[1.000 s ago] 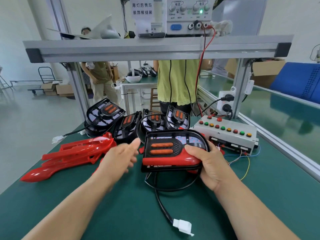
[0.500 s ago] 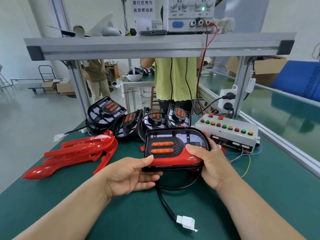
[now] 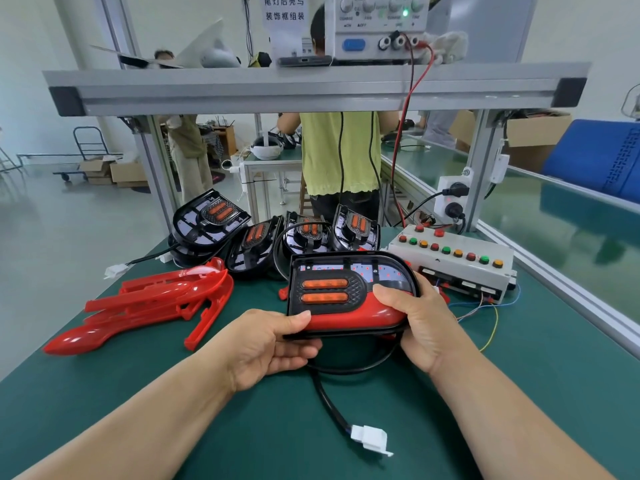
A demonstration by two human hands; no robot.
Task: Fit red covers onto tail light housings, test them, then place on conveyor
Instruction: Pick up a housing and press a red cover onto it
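Note:
A black tail light housing (image 3: 349, 275) with two orange strips and a red cover (image 3: 353, 315) along its near edge is held above the green table between both hands. My left hand (image 3: 273, 344) grips its left near corner, thumb on top. My right hand (image 3: 422, 323) grips its right end, thumb on the red cover. Its black cable (image 3: 329, 403) hangs down to a white plug (image 3: 370, 439) lying on the table.
Loose red covers (image 3: 149, 306) lie at the left. Several bare black housings (image 3: 249, 233) stand behind. A white button test box (image 3: 450, 261) with coloured wires sits at the right. An aluminium shelf beam (image 3: 311, 88) carrying a power supply (image 3: 377, 29) spans overhead. People stand beyond.
My left hand came in from the left and took hold of the housing's left corner. The housing stays in my right hand, lifted slightly.

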